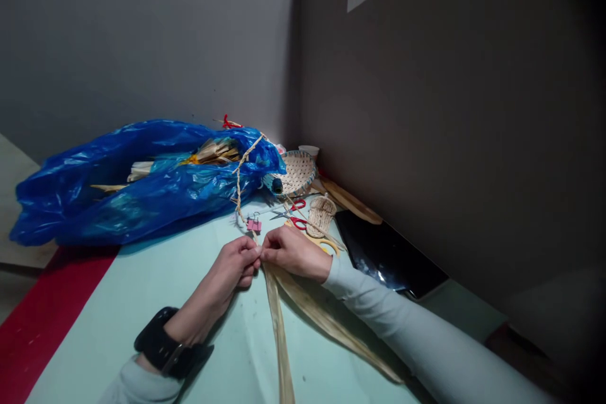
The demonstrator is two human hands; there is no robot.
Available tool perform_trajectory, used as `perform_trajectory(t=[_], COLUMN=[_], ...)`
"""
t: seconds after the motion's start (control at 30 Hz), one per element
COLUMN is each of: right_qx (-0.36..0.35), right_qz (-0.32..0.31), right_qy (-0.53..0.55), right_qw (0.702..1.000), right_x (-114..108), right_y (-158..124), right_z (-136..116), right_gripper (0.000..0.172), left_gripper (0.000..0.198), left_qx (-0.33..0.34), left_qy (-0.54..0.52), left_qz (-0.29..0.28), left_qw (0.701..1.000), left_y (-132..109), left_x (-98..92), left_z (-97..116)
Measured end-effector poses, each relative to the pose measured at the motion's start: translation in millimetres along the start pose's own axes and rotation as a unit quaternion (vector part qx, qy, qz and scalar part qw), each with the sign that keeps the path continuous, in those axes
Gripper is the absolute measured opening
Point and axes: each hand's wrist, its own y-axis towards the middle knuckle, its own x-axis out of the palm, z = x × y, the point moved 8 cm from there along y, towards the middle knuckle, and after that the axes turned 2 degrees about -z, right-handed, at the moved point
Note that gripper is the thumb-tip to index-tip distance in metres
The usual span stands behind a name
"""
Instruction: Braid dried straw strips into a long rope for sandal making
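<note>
Over the middle of the table, my left hand [237, 260] and my right hand [294, 254] meet fingertip to fingertip, both closed in a pinch. Between them they hold the near end of a thin braid [238, 184] of pale dried husk or leaf. From the fingers two loose strips come toward me: a narrow strip [279, 334] runs straight down, and a wide strip [331, 322] slants off under my right forearm. Away from me, the braid leads up across the blue bag. A pink binder clip [254, 225] sits by the braid just beyond my fingers.
A blue plastic bag [156, 196] with bundled dried strips [215, 151] lies at the back left. Beyond my right hand are red-handled scissors [297, 222], a small woven slipper-shaped piece [322, 213], a woven basket [299, 172] and a shiny black flat object [379, 252]. Walls [426, 107] bound the table.
</note>
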Motion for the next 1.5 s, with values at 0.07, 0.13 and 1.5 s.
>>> perform_trajectory(t=[0.07, 0.13, 1.5], right_qx=[-0.030, -0.042, 0.001], right_qz=[0.015, 0.014, -0.110], right_qy=[-0.074, -0.101, 0.096], right_qw=[0.997, 0.994, 0.989], right_x=[-3.0, -3.9, -3.8], right_y=[-1.7, -3.0, -5.8], right_z=[-5.1, -6.7, -6.1], right_gripper=[0.014, 0.016, 0.022], left_gripper=[0.025, 0.023, 0.033], left_qx=[0.010, 0.017, 0.017], left_qy=[0.009, 0.021, -0.014], left_qz=[0.021, 0.040, -0.007], left_qw=[1.000, 0.999, 1.000], left_y=[0.8, 0.5, -0.9], left_x=[-2.7, -4.7, -5.0], left_z=[-1.6, -1.7, 0.8])
